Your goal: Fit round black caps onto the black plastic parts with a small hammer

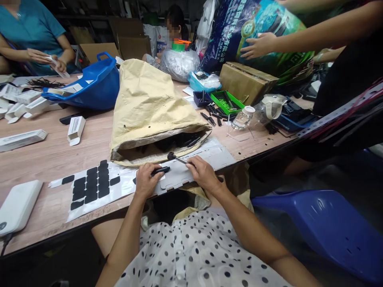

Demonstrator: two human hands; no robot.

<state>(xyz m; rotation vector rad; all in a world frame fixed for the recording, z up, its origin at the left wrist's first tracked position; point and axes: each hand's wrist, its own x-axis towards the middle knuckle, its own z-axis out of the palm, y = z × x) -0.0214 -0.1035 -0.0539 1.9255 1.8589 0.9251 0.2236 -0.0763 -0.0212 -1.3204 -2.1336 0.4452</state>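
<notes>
Near the front edge of the table, my left hand (146, 180) is closed around a black pen-shaped piece (160, 170). My right hand (204, 172) pinches a thin metal rod with a black round head (176, 157), which points left toward the sack's mouth. Both hands are over a grey flat board (214, 153). Just beyond them lies a yellowish woven sack (143, 99), its opening facing me, with dark long pieces inside. To the left of my left hand, black rounded-square stickers (98, 179) sit in rows on a white sheet.
A white power bank-like device (19, 207) and small white boxes (76, 129) are at left. Behind are a blue basin (101, 85), a green tray (236, 103), a clear jar (243, 117) and a carton (248, 81). Co-workers sit or stand around; one holds a large printed bag (230, 36).
</notes>
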